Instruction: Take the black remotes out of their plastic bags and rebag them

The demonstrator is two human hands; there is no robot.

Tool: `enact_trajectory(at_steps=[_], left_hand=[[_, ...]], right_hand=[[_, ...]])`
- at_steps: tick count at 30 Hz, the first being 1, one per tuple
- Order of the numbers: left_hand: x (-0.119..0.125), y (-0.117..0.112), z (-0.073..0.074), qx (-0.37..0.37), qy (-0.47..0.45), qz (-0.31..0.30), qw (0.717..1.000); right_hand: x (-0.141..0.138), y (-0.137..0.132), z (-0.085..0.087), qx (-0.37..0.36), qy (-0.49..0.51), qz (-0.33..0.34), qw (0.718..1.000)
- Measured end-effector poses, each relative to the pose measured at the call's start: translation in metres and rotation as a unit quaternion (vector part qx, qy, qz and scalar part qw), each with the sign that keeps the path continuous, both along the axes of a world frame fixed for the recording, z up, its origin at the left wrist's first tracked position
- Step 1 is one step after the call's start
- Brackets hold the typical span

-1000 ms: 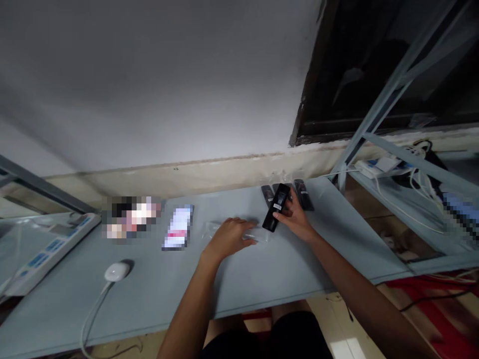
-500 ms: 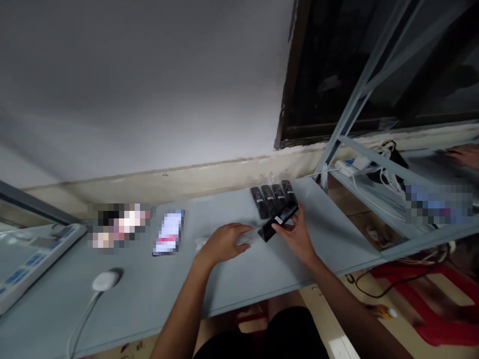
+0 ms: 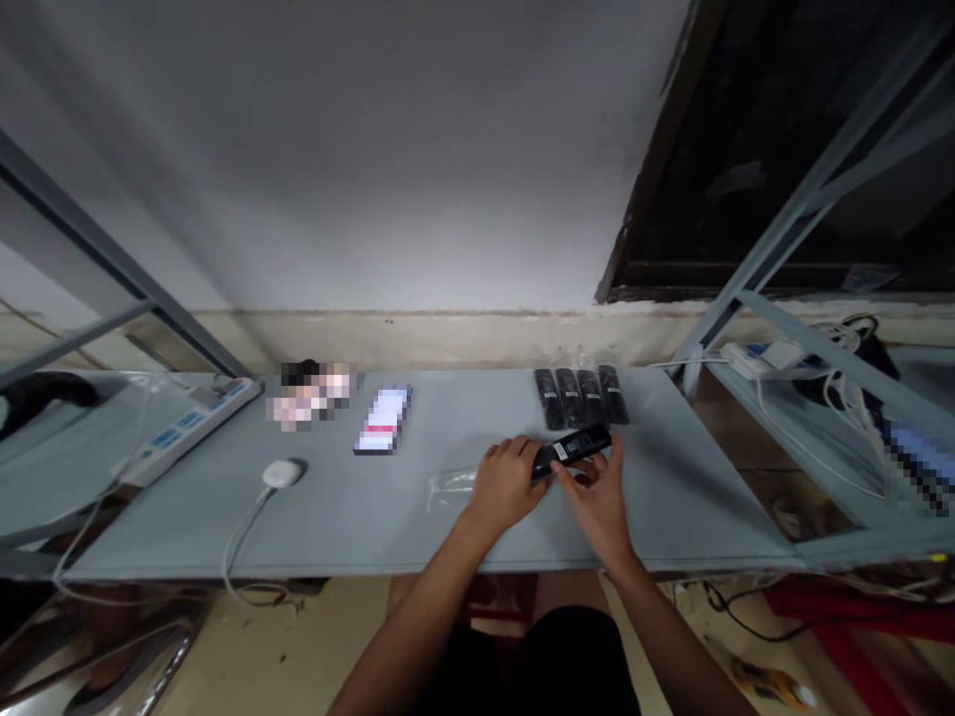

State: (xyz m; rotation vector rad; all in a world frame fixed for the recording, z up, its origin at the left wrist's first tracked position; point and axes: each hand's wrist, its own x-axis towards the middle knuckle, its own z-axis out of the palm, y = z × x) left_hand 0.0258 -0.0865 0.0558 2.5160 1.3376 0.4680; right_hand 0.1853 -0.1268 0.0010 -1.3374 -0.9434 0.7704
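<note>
A slim black bar with a flat, oblong face and a small white label (image 3: 573, 447) is held slightly tilted above the smooth, pale blue-grey tabletop (image 3: 328, 532). The right hand (image 3: 603, 497) pinches it between thumb and fingers from the near side. The left hand (image 3: 508, 482) curls over its left end, fingers close together; their tips are hidden, so I cannot tell whether they grip. A crinkled, glossy clear plastic film (image 3: 452, 482) lies beside the left hand. Behind, four black bars in thin transparent wrappers (image 3: 570, 400) lie side by side. Farther left sits a rounded white plastic puck (image 3: 283, 474) on a cable.
</note>
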Motion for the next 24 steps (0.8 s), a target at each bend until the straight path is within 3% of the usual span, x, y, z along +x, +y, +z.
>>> enact_trajectory(at_steps=[5, 9, 14, 17, 24], left_hand=[[0.019, -0.011, -0.005, -0.007, -0.003, 0.039, 0.999], [0.026, -0.015, 0.001, -0.048, -0.033, 0.046, 0.997], [0.015, 0.001, 0.011, -0.159, -0.149, -0.034, 0.975], [0.007, 0.02, 0.002, -0.271, -0.241, -0.055, 0.93], [-0.002, 0.045, -0.034, -0.459, -0.411, 0.049, 0.786]], right_hand=[[-0.002, -0.002, 0.002, -0.005, -0.044, -0.003, 0.999], [0.012, 0.002, 0.007, -0.013, -0.018, 0.035, 0.999], [0.035, 0.01, 0.016, -0.048, -0.027, 0.086, 0.995], [0.043, 0.016, 0.019, -0.051, -0.063, 0.123, 0.989], [0.04, 0.031, 0.012, -0.047, -0.101, 0.179, 0.978]])
